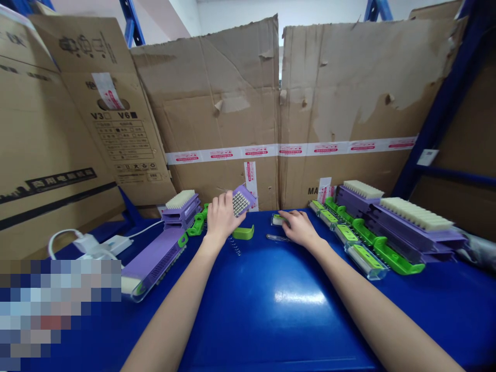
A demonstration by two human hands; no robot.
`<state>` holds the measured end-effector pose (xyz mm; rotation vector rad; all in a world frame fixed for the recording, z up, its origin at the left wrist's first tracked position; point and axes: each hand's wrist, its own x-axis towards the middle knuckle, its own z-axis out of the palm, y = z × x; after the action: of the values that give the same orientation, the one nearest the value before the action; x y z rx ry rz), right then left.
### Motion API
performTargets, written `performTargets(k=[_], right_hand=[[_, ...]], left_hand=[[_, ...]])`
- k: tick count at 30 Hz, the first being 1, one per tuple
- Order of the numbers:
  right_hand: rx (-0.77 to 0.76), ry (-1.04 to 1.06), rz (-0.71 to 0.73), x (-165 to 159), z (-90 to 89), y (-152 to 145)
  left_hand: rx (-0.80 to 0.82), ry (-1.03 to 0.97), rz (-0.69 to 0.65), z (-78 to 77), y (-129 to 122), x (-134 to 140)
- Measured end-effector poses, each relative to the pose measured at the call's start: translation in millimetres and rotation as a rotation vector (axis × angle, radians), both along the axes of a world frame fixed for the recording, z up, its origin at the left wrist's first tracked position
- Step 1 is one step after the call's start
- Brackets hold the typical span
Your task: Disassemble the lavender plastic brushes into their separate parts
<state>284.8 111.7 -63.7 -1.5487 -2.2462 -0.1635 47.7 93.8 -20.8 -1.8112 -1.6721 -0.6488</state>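
My left hand [220, 219] is closed around a purple plastic block [243, 200] and holds it tilted above the blue table. The block's visible face carries a grid of small pale squares. Just below it lie a green plastic piece [243, 233] and a thin dark coiled strip, perhaps a spring [234, 247]. Reaching to the right, my right hand [298, 226] has its fingers on a small clear plastic case with a green part [277, 220]; its grip is partly hidden. A thin clear rod-like piece [277, 237] lies beside that hand.
On the left stand purple blocks with pale bristle tops [181, 200], near a white power strip [112, 246]. Green brackets [399, 261], clear cases [364, 258] and more purple blocks [422, 235] line the right. Cardboard sheets [217, 113] wall off the back.
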Motion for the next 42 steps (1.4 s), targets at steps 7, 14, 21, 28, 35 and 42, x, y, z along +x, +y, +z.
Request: performTargets(k=[7,14,21,28,35,42], right_hand=[[-0.008,0.002,-0.014,-1,0.7,-1],[-0.024,0.014,-0.010,-1,1.1,-2],[-0.014,0.016,-0.007,-1,-0.5,-1],[-0.015,0.019,-0.011,-1,-0.4,-2],[-0.011,0.019,0.004,0,-0.7,-1],[-0.008,0.015,-0.005,-1,-0.8,-2]], left_hand=[[-0.196,-0.167,0.159,22.2,-6,0],[-0.579,-0.160,0.265,53.9,-43,-21],[-0.794,-0.050,0.297,31.6,-97,-41],[-0.825,-0.085,0.139,23.5,-95,-36],[-0.775,-0.100,0.072,34.3,-82,-38],[-0.179,-0.567,-0.048,7.6,-118,-58]])
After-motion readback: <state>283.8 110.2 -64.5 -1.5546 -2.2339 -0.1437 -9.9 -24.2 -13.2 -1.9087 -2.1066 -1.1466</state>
